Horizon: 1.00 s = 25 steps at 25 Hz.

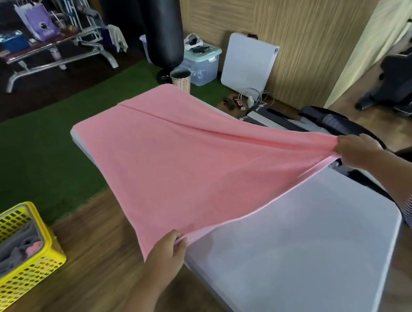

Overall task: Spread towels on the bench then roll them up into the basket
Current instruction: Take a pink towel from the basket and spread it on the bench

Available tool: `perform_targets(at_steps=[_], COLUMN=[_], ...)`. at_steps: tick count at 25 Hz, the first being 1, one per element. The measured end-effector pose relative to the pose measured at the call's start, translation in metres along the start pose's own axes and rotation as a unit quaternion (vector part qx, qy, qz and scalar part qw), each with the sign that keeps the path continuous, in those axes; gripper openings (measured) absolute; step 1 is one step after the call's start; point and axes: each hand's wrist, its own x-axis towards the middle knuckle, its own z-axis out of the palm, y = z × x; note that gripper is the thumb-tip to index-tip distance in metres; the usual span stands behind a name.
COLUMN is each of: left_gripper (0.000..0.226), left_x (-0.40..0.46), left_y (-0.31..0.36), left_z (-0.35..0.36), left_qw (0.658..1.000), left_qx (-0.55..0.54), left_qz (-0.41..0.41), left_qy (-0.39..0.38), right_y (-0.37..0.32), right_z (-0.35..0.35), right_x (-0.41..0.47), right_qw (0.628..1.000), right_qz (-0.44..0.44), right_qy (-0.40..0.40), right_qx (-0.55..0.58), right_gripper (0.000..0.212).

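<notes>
A pink towel (174, 159) lies stretched over the far half of a white bench (302, 247). My left hand (168, 251) pinches the towel's near left corner at the bench's left edge. My right hand (357, 149) grips the near right corner, lifted a little above the bench, and a long crease runs from it toward the far end. A yellow plastic basket (18, 259) stands on the floor to the left, with grey and pink cloth inside.
A cup (181, 79) stands past the bench's far end, near a black punching bag (162, 23) and a clear storage box (201, 65). A folded white table (248, 67) leans on the wall. An exercise machine (408, 79) is at the right.
</notes>
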Motion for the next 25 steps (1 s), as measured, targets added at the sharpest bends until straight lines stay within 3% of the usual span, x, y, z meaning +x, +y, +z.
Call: perform_targets(at_steps=[6, 10, 15, 20, 24, 25], left_gripper=[0.02, 0.023, 0.016, 0.031, 0.015, 0.016], left_x=[-0.036, -0.06, -0.116, -0.178, -0.196, -0.198], left_y=[0.043, 0.074, 0.124, 0.169, 0.17, 0.171], left_z=[0.049, 0.097, 0.18, 0.239, 0.257, 0.258], left_qw=[0.999, 0.997, 0.981, 0.963, 0.956, 0.959], left_qx=[-0.014, -0.02, 0.024, 0.116, 0.13, 0.117], left_qz=[-0.017, -0.039, -0.123, -0.205, -0.203, -0.215], left_qy=[0.03, 0.066, 0.147, 0.134, 0.166, 0.144], right_y=[0.056, 0.094, 0.14, 0.145, 0.126, 0.122], right_z=[0.034, 0.067, 0.122, 0.177, 0.19, 0.189], right_x=[-0.014, -0.024, -0.028, -0.054, -0.071, -0.073], right_qw=[0.998, 0.995, 0.976, 0.949, 0.933, 0.931], right_qz=[-0.001, -0.103, -0.213, -0.3, -0.35, -0.356], right_qy=[-0.004, -0.015, -0.008, -0.083, -0.063, -0.054], right_qx=[0.055, -0.003, -0.032, -0.047, -0.055, -0.052], right_gripper=[0.032, 0.025, 0.041, 0.058, 0.048, 0.047])
